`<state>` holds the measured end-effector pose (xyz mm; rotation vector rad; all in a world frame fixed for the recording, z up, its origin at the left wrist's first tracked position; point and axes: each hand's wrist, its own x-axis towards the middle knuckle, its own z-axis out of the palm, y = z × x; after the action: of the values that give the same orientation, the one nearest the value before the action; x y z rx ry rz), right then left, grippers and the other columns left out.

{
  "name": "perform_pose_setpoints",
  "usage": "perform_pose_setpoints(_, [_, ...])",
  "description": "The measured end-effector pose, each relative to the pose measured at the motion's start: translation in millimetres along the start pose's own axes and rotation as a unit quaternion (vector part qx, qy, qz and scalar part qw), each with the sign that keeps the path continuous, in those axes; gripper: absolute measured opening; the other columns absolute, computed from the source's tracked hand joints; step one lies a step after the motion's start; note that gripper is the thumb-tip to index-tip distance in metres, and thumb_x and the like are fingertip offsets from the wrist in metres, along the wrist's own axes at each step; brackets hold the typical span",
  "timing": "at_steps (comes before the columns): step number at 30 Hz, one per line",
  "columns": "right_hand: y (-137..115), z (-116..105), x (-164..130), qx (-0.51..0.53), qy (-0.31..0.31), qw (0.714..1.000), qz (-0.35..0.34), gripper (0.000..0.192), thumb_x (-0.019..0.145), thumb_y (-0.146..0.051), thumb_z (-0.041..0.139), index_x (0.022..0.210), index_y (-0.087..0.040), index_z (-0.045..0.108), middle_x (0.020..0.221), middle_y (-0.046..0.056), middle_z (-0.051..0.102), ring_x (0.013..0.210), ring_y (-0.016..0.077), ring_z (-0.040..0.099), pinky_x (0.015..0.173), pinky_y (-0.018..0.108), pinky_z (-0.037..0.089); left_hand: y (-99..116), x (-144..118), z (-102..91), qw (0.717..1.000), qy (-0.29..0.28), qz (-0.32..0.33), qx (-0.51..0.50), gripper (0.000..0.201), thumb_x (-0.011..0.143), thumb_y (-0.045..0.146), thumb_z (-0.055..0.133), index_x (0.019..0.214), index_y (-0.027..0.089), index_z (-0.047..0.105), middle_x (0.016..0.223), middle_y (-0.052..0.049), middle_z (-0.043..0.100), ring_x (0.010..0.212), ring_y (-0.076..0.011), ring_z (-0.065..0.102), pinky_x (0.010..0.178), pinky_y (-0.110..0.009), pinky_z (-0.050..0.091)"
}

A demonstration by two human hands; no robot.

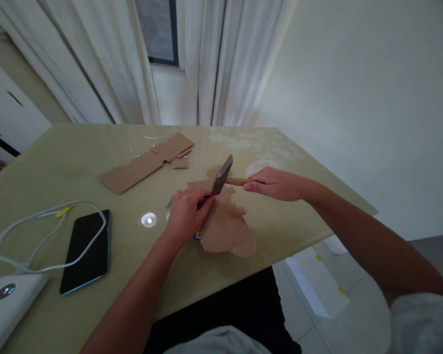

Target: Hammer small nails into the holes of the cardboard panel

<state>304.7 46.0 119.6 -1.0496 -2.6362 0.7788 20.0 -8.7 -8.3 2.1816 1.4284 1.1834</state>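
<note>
While the right hand (pixel 275 183) grips a hammer (pixel 222 175) at the frame's centre, the left hand (pixel 186 211) is against torn cardboard (pixel 227 227), just below; whether its fingers pinch something, I cannot tell. Cardboard strips (pixel 147 168) lie upper left of them; at lower left, a white cable (pixel 0 239) crosses a phone (pixel 81 248).

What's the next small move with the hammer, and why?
Probably lift the hammer slightly: the right hand grips its handle, but its head looks very close to the left hand at the cardboard. I can't tell what that hand pinches, so clearance seems wise.
</note>
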Motion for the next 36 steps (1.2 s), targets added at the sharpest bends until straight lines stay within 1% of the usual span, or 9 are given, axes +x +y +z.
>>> perform_pose_setpoints(2, [0, -2, 1, 0.018, -0.013, 1.0, 0.007, 0.069, 0.106, -0.076, 0.061, 0.064, -0.022, 0.059, 0.058, -0.004, 0.048, 0.054, 0.0116, 0.045, 0.055, 0.029, 0.029, 0, 0, -0.1, 1.0, -0.001, -0.002, 0.001, 0.016, 0.104, 0.025, 0.074, 0.108, 0.028, 0.088, 0.102, -0.006, 0.089, 0.095, -0.0291, 0.081, 0.089, -0.045, 0.055])
perform_pose_setpoints(4, [-2, -6, 1, 0.032, -0.004, 0.999, 0.016, 0.071, 0.102, -0.081, 0.063, 0.063, -0.021, 0.059, 0.058, -0.004, 0.048, 0.053, 0.0116, 0.045, 0.054, 0.03, 0.028, 1, 0, 0.3, 1.0, 0.002, -0.001, 0.001, 0.015, 0.103, 0.024, 0.075, 0.108, 0.028, 0.088, 0.105, -0.006, 0.09, 0.097, -0.0297, 0.081, 0.091, -0.045, 0.055])
perform_pose_setpoints(8, [-5, -8, 0, 0.047, 0.011, 0.999, 0.023, 0.077, 0.101, -0.088, 0.057, 0.061, -0.022, 0.055, 0.058, -0.003, 0.047, 0.053, 0.0112, 0.043, 0.054, 0.031, 0.027, 0, 0, 0.9, 1.0, 0.007, 0.003, -0.001, 0.015, 0.103, 0.024, 0.076, 0.108, 0.029, 0.089, 0.108, -0.006, 0.09, 0.1, -0.0301, 0.082, 0.091, -0.045, 0.055])
perform_pose_setpoints(14, [-2, -3, 4, -0.021, -0.038, 0.999, 0.03, 0.075, 0.105, -0.087, 0.048, 0.067, -0.022, 0.053, 0.062, -0.003, 0.046, 0.059, 0.0134, 0.045, 0.061, 0.031, 0.03, -1, 0, 0.3, 0.999, -0.01, -0.016, -0.029, 0.017, 0.104, 0.026, 0.072, 0.108, 0.027, 0.089, 0.103, -0.006, 0.089, 0.092, -0.0266, 0.081, 0.083, -0.041, 0.057])
perform_pose_setpoints(20, [-9, -6, 1, -0.03, -0.033, 0.997, 0.065, 0.078, 0.105, -0.092, 0.035, 0.07, -0.024, 0.047, 0.065, -0.003, 0.042, 0.064, 0.0139, 0.042, 0.064, 0.033, 0.029, 0, 1, -0.4, 0.999, -0.021, -0.024, -0.019, 0.018, 0.104, 0.025, 0.073, 0.111, 0.028, 0.089, 0.107, -0.005, 0.09, 0.096, -0.028, 0.082, 0.088, -0.044, 0.057])
perform_pose_setpoints(25, [-2, 0, 3, -0.055, -0.063, 0.994, 0.071, 0.082, 0.101, -0.098, 0.032, 0.069, -0.024, 0.046, 0.066, -0.003, 0.042, 0.063, 0.0143, 0.043, 0.064, 0.033, 0.03, 2, 3, -1.3, 0.999, -0.029, -0.019, -0.013, 0.015, 0.103, 0.023, 0.075, 0.108, 0.028, 0.088, 0.109, -0.004, 0.09, 0.101, -0.0302, 0.082, 0.093, -0.047, 0.056])
perform_pose_setpoints(29, [-4, -3, 0, -0.05, -0.039, 0.996, 0.069, 0.08, 0.102, -0.096, 0.034, 0.07, -0.024, 0.046, 0.066, -0.002, 0.044, 0.064, 0.0146, 0.045, 0.065, 0.033, 0.03, 2, 3, -0.4, 0.999, -0.022, -0.027, -0.019, 0.016, 0.103, 0.023, 0.076, 0.11, 0.029, 0.089, 0.111, -0.004, 0.09, 0.105, -0.031, 0.082, 0.095, -0.049, 0.055])
perform_pose_setpoints(32, [-5, -2, -1, -0.03, -0.022, 0.997, 0.073, 0.079, 0.104, -0.094, 0.032, 0.069, -0.024, 0.045, 0.064, -0.002, 0.043, 0.064, 0.0147, 0.043, 0.065, 0.033, 0.029, 2, 3, 0.3, 0.999, -0.02, -0.03, -0.029, 0.016, 0.103, 0.024, 0.075, 0.109, 0.028, 0.089, 0.109, -0.005, 0.09, 0.102, -0.0306, 0.082, 0.091, -0.047, 0.056])
perform_pose_setpoints(36, [-3, 3, 0, -0.047, -0.055, 0.995, 0.074, 0.08, 0.103, -0.094, 0.034, 0.07, -0.023, 0.051, 0.066, -0.001, 0.048, 0.065, 0.0158, 0.048, 0.066, 0.033, 0.031, 2, 3, 0.4, 0.998, -0.022, -0.04, -0.03, 0.013, 0.1, 0.025, 0.078, 0.106, 0.028, 0.089, 0.105, -0.004, 0.09, 0.099, -0.0302, 0.082, 0.091, -0.048, 0.056])
